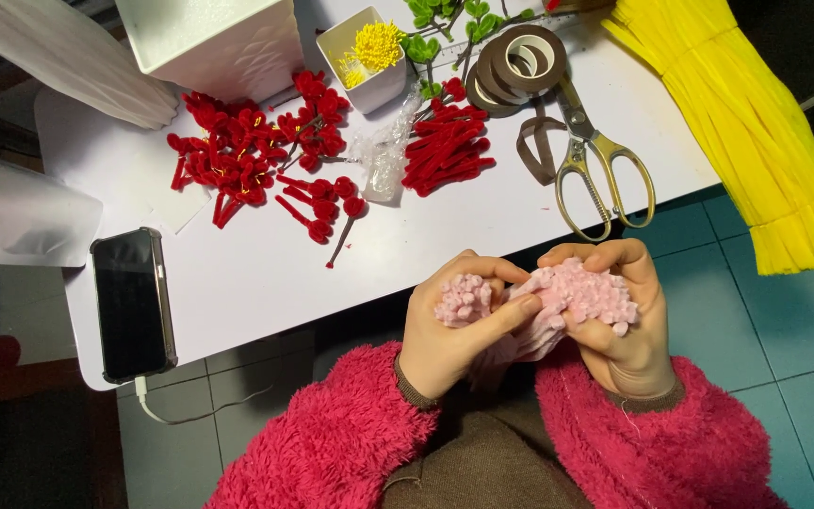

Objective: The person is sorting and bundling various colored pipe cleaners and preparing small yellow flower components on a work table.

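My left hand [445, 330] and my right hand [626, 320] meet just below the white table's [266, 273] front edge, both in fuzzy red sleeves. Together they grip a bunch of pale pink pipe-cleaner pieces [572, 294] with curled tips. The left fingers pinch a small cluster of pink tips [463, 300]; the right hand wraps the larger bundle. The stems hang down between my wrists and are partly hidden.
On the table lie red pipe-cleaner pieces [247, 155] and a second red pile [447, 146], gold scissors [595, 165], brown tape rolls [515, 61], a white cup of yellow stamens [369, 52], a white box [219, 38], a black phone [132, 302] on a cable. Yellow pipe cleaners [756, 123] lie right.
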